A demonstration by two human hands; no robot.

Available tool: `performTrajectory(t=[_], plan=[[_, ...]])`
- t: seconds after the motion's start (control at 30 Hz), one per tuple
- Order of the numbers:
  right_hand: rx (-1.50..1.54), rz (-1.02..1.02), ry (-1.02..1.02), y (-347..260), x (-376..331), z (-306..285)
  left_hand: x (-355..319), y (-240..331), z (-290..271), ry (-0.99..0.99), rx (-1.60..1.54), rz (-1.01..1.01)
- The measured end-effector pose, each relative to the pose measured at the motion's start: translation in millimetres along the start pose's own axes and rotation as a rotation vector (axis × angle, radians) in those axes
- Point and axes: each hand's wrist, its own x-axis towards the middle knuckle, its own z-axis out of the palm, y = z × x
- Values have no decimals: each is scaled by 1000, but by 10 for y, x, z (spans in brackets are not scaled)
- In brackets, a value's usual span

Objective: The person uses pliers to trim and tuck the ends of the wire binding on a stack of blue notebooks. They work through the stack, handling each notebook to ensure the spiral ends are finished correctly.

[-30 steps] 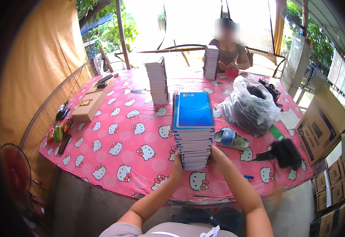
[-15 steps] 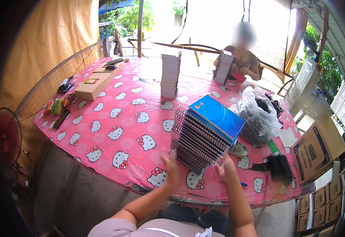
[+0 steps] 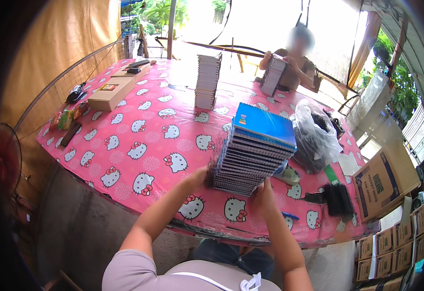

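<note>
A tall stack of spiral notebooks (image 3: pixel 253 153) with a blue cover on top leans on the pink cartoon-cat tablecloth (image 3: pixel 139 140). My left hand (image 3: pixel 200 175) presses against the stack's lower left side at the black spiral bindings. The lower right corner of the stack is gripped by my right hand (image 3: pixel 262 194). Both forearms come up from the bottom edge. Across the table a second notebook stack (image 3: pixel 207 80) stands upright, and a person (image 3: pixel 294 58) holds another stack (image 3: pixel 272 75).
A clear plastic bag (image 3: pixel 314 133) of black spirals lies right of my stack, loose black spirals (image 3: pixel 337 198) near the table's right edge. A cardboard box (image 3: pixel 112 92) and small items sit at the left. Cardboard cartons (image 3: pixel 384 184) stand at the right, a fan (image 3: pixel 8 162) at the left.
The stack stood straight a second ago, then tilted to the right; my hands have stayed on its base while my view has shifted left and closer.
</note>
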Motion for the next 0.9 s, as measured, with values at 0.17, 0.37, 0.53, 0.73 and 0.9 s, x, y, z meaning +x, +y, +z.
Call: performTrajectory(t=[0.17,0.37,0.53,0.73,0.9], plan=[[-172,165,-195,-328,668,-226,-93,-661,486,252,-113,327],[-328,-34,-355,-353,1261,-420,134,-1122,843,458,-52,494],[-314,-597,167,-341,1045,-483,-121,-265,801,528,283,984],[-587,-1432,149,-695,120,472,15,1114,985,-165,279,984],[-481,-1444,-96,-739,162,652,15,1219,1144,-298,376,966]])
